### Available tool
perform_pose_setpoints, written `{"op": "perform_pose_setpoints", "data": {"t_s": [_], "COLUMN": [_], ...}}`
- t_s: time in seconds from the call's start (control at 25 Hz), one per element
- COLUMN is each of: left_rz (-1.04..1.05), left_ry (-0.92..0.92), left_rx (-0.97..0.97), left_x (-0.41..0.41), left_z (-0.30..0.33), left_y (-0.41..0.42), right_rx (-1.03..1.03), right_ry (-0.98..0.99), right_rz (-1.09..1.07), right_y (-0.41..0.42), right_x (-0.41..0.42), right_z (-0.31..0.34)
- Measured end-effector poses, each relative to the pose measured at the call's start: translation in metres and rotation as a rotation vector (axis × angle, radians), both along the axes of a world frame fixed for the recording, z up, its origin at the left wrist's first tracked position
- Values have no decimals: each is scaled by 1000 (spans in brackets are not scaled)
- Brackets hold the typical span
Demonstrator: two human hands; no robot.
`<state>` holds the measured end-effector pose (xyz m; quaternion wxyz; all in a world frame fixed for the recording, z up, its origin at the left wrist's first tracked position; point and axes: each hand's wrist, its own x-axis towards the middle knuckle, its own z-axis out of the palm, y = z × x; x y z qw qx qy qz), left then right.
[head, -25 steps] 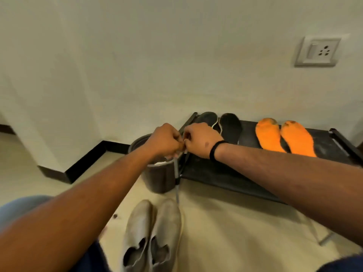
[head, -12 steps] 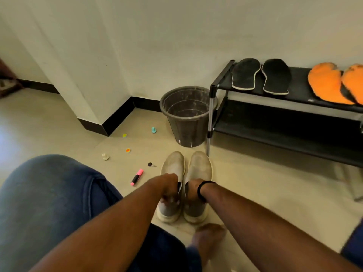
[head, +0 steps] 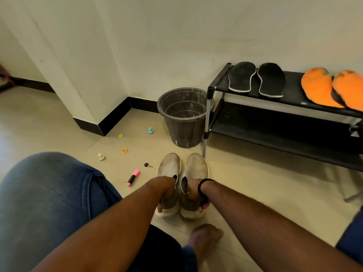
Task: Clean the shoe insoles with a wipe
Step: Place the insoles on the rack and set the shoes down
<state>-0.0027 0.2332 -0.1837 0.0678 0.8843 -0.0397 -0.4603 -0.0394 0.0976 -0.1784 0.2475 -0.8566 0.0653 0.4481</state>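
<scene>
Two grey slip-on shoes stand side by side on the floor. My left hand [head: 164, 195] grips the heel of the left shoe [head: 170, 169], fingers curled round it. My right hand [head: 196, 197], with a black band at the wrist, grips the heel of the right shoe [head: 196, 167]. Two black insoles [head: 242, 76] [head: 271, 79] lie on the top shelf of the black shoe rack [head: 290, 132], and two orange insoles [head: 318, 86] [head: 349, 89] lie further right on it. No wipe is visible.
A dark plastic bucket [head: 185, 116] stands by the rack's left leg. A pink highlighter [head: 133, 177], a key [head: 147, 165] and small coloured caps lie on the floor to the left. My knee in jeans [head: 51, 193] and a bare foot [head: 204, 238] are in front.
A second ago both hands were together above the bucket by the rack's corner. They have come down to the grey shoes and taken hold of the heels; the view pulled back.
</scene>
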Motion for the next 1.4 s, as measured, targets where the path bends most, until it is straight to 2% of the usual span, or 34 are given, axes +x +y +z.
{"op": "perform_pose_setpoints", "data": {"t_s": [0.16, 0.4, 0.6, 0.76, 0.88, 1.08, 1.16, 1.24, 1.32, 1.4], "left_rz": [-1, 16, -149, -276, -343, -375, -356, -413, -491, -522], "left_ry": [-47, -11, 57, 41, 4, -162, -306, -481, -670, -769], "left_rx": [-93, -210, -296, -393, -462, -528, -537, -459, -398, -411], "left_x": [11, 5, -11, -25, -42, -64, -68, -70, -69, -66], "left_z": [49, 132, 186, 221, 244, 246, 233, 217, 209, 209], "left_y": [-18, -43, -86, -122, -149, -192, -212, -230, -242, -247], "right_rx": [37, 94, 66, 106, 53, -99, -141, -150, -155, -161], "right_ry": [-36, -69, -27, -134, -239, -394, -523, -618, -670, -698], "right_rz": [-81, -139, -129, -219, -277, -353, -419, -475, -502, -508], "right_y": [-14, -50, -91, -133, -162, -196, -208, -215, -219, -221], "right_x": [12, 17, -6, -41, -70, -102, -110, -113, -112, -110], "right_z": [34, 104, 162, 203, 231, 246, 240, 234, 233, 239]}}
